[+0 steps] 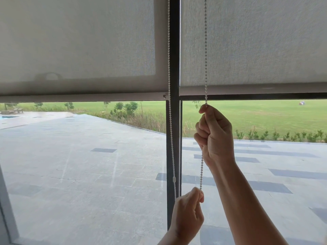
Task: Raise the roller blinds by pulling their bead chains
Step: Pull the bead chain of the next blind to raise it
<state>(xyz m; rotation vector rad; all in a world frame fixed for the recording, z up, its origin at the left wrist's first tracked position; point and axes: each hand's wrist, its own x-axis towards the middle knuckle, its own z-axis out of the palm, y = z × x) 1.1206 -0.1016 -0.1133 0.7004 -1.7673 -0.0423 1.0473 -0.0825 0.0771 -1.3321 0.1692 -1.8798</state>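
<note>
Two grey roller blinds hang side by side over a large window. The left blind (76, 41) ends at a bottom bar slightly lower than that of the right blind (256, 41). A white bead chain (205, 50) drops in front of the right blind. My right hand (215, 135) is closed in a fist around it, just below the blind's bottom bar. Lower down, my left hand (187, 214) pinches the same chain between thumb and fingers. A second strand of white bead chain (170, 121) runs along the dark window post down to my left hand.
The dark vertical window post (174, 59) stands between the two blinds, with a dark crossbar under the right one. A grey frame edge (7, 209) rises at the lower left. Through the glass lie a paved terrace, shrubs and a green lawn.
</note>
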